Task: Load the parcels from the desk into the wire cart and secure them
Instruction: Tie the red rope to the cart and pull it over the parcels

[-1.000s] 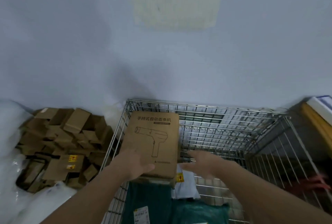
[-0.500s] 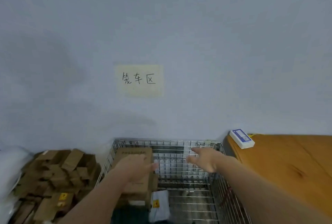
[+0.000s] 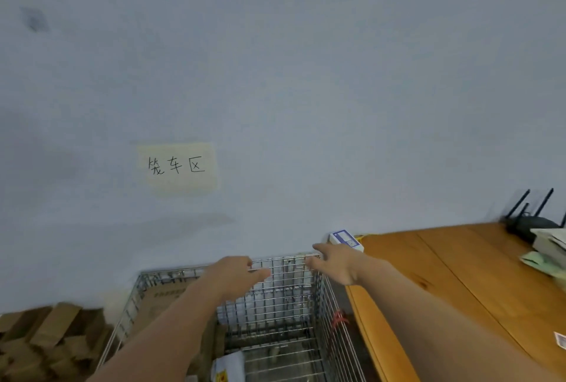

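The wire cart (image 3: 321, 299) stands against the wall at bottom centre. A brown cardboard box (image 3: 159, 299) leans in its left side, partly hidden by my left forearm. A white parcel bag (image 3: 228, 366) lies lower in the cart. My left hand (image 3: 232, 277) hovers over the cart, fingers apart, holding nothing. My right hand (image 3: 333, 262) is open above the cart's far right corner, near a small white and blue box (image 3: 346, 239) on the wooden desk (image 3: 459, 274).
A pile of folded cardboard boxes (image 3: 46, 341) lies on the floor left of the cart. A black router (image 3: 533, 222) and stacked papers (image 3: 548, 246) sit at the desk's far right. A paper sign (image 3: 177, 168) hangs on the wall. A red tie (image 3: 338, 319) hangs on the cart's right side.
My left hand has let go of the brown box, which now rests in the cart. Both hands have lifted and shifted right, and my view has swung up and right toward the desk.
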Action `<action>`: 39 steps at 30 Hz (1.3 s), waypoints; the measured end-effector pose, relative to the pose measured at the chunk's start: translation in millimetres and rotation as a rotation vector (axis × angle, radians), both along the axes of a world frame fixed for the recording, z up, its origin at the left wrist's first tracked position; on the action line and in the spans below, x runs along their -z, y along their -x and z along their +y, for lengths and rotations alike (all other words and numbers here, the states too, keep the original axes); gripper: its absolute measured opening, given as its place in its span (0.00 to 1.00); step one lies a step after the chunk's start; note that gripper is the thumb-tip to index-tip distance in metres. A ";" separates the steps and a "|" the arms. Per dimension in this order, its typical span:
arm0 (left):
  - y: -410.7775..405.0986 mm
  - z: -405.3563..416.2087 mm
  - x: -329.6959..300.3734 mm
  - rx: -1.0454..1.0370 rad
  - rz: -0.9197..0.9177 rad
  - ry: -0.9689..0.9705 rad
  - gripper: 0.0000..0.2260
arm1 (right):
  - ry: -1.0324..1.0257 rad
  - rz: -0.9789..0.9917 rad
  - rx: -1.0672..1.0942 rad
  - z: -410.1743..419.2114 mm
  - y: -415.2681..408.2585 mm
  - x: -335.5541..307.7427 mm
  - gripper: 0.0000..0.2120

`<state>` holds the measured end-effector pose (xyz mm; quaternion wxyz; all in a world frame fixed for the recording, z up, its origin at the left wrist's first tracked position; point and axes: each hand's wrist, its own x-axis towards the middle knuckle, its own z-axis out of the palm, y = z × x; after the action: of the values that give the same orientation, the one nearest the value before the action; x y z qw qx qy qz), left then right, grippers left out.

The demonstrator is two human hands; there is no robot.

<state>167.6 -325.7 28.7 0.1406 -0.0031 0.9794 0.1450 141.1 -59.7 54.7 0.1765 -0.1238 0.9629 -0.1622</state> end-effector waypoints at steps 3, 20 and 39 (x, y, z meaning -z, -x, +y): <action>5.6 29.8 7.6 0.058 -0.009 0.018 0.37 | -0.009 -0.005 0.017 23.7 -3.6 8.6 0.37; 46.8 142.8 72.7 0.318 -0.083 0.089 0.35 | -0.059 -0.183 0.260 123.5 -22.4 88.5 0.36; 169.5 139.3 260.1 0.324 -0.149 -0.006 0.27 | -0.040 -0.233 0.313 62.8 78.3 243.8 0.26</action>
<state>-1.9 -186.4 -231.3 0.2344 0.1447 0.9534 0.1229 62.8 3.1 -189.1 0.2619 0.0505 0.9464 -0.1819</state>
